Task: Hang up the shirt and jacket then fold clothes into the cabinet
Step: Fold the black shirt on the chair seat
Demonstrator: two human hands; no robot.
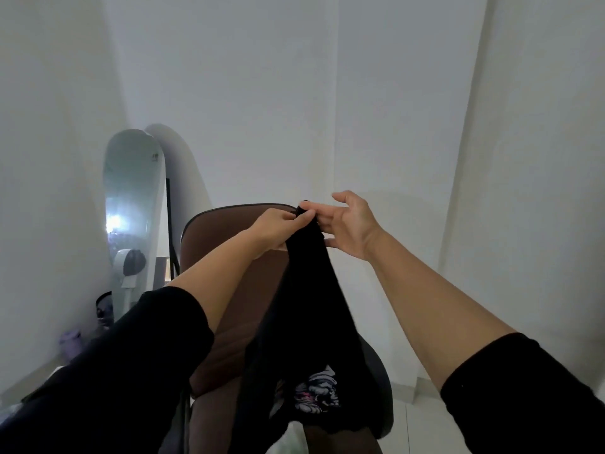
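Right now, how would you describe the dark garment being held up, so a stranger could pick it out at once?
Start at the brown padded chair in the middle of the room. Hanging in front of its backrest is a black fabric garment, pinched at its top by the left hand, with the open right hand beside it. A pale cartoon-like print near its lower end sets it apart from the plain black sleeves.

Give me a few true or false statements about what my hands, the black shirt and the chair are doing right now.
1. The left hand pinches the top of the black shirt. True.
2. The right hand is a closed fist. False: its fingers are spread open beside the shirt.
3. The shirt hangs over a brown chair. True.
4. The shirt is plain. False: a printed graphic shows near its lower end.
5. A mirror leans against the wall. True.
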